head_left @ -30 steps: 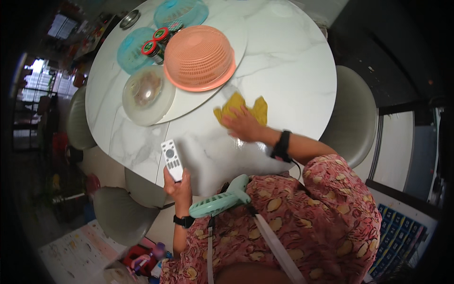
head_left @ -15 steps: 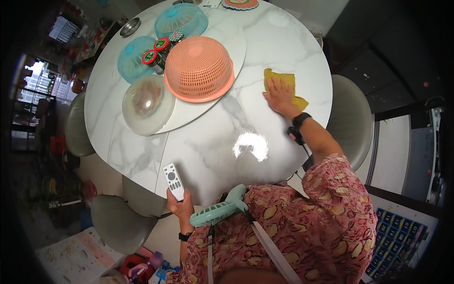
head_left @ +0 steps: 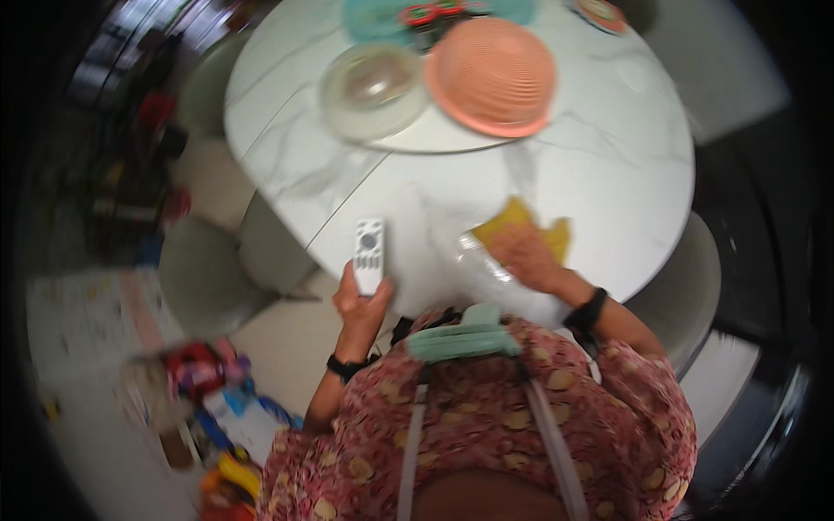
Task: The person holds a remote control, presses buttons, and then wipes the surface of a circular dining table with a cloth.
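The mustard-yellow, soft-looking cloth (head_left: 511, 217) lies on the shiny white surface (head_left: 617, 130) with grey stone-like swirls, under the person's right hand (head_left: 533, 257). The fingers of that hand reach out over the cloth and rest on it; they are blurry, so I cannot tell if they pinch it too. The left hand (head_left: 360, 306) is closed around the bottom end of a long white plastic remote control (head_left: 370, 245) with grey buttons.

It looks to me like the wiping is part way along: the cloth is out and in use, not put away. I cannot tell which spots are already clean. Light shines by the cloth, but I cannot tell if it is wet there.

The cloth is crumpled, with pointy corners. Past the hands, a flat white board (head_left: 430, 144) with a curved edge carries a peach-orange plastic basket (head_left: 493, 74), round like an upside-down bowl. Beside it sits a cloudy, see-through round cover (head_left: 373, 91). Behind them are dark jars with red lids (head_left: 420, 16) and pale blue plastic covers (head_left: 369, 22). Farther out, a smooth grey chair with rounded sides (head_left: 208, 273) stands on the floor.
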`<state>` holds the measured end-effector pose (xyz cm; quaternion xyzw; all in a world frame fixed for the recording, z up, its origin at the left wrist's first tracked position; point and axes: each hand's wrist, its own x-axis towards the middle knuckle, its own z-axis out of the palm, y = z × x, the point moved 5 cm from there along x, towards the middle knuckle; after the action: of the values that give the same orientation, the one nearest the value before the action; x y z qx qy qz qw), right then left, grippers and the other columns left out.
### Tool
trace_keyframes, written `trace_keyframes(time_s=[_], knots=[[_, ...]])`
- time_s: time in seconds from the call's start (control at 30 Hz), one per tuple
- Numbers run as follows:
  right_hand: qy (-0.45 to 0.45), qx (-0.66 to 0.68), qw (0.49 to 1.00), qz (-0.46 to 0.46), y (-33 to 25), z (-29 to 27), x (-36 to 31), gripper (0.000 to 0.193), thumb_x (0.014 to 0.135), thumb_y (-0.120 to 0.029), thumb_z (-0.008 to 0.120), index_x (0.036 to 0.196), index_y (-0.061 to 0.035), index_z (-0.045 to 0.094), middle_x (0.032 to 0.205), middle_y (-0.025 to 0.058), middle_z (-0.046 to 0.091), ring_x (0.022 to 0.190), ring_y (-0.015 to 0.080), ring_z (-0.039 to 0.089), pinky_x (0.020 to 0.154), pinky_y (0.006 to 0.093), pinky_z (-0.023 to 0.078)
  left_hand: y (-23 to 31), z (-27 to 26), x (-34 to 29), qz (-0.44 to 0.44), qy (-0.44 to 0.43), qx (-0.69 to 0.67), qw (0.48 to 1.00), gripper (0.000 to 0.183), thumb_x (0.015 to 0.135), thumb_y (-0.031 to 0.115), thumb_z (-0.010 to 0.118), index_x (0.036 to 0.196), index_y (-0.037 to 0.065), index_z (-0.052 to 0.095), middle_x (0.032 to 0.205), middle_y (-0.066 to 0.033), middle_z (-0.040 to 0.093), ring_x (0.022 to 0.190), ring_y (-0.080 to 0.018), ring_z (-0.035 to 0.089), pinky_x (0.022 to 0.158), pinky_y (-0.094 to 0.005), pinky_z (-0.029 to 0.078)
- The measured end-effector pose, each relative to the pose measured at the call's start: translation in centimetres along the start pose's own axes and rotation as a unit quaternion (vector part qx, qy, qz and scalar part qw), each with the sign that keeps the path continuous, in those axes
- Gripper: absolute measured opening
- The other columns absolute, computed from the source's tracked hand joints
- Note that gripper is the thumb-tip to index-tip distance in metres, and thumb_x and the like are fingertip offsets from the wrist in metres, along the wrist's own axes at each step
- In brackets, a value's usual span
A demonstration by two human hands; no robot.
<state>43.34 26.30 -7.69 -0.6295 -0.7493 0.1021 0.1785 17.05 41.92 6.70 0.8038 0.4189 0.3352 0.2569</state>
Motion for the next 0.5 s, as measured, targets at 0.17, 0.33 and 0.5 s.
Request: trace_keyframes(time_s=[0.17, 0.33, 0.5], knots=[[0.031, -0.133, 0.965, 0.224, 12.9, -2.7, -3.8, 0.048, 0.089, -0.029, 0.045, 0.134, -0.0127, 0.038, 0.141, 0.0107, 0.033, 0.129, 0.0332, 0.027, 0.104, 0.0512, 0.015, -3.9, 0.0, -2.9, -0.115, 0.026, 0.012, 0.993, 0.03, 0.068, 0.006, 0.067, 0.094, -0.001, 0.054, 0.071, -0.0121, 0.061, 0.059, -0.0192, 0.061, 0.054, -0.0294, 0.049], [0.026, -0.214, 0.91, 0.353, 16.6, -0.1, 0.3, 0.053, 0.09, -0.039, 0.04, 0.137, -0.0145, 0.032, 0.141, 0.0119, 0.031, 0.128, 0.0379, 0.027, 0.102, 0.0563, 0.015, -5.6, -0.7, -3.9, -0.119, 0.059, 0.043, 0.99, 0.029, 0.068, 0.005, 0.066, 0.094, 0.0, 0.055, 0.071, -0.0124, 0.062, 0.06, -0.0203, 0.062, 0.054, -0.0301, 0.05], [0.015, -0.132, 0.976, 0.173, 5.4, 3.7, 6.0, 0.058, 0.085, -0.036, 0.051, 0.136, -0.0152, 0.034, 0.14, 0.0129, 0.033, 0.129, 0.038, 0.026, 0.103, 0.0571, 0.015, -5.2, -1.2, -2.7, -0.095, 0.046, 0.044, 0.993, 0.027, 0.068, 0.004, 0.065, 0.093, 0.0, 0.056, 0.069, -0.0112, 0.061, 0.059, -0.0167, 0.06, 0.055, -0.0286, 0.049]])
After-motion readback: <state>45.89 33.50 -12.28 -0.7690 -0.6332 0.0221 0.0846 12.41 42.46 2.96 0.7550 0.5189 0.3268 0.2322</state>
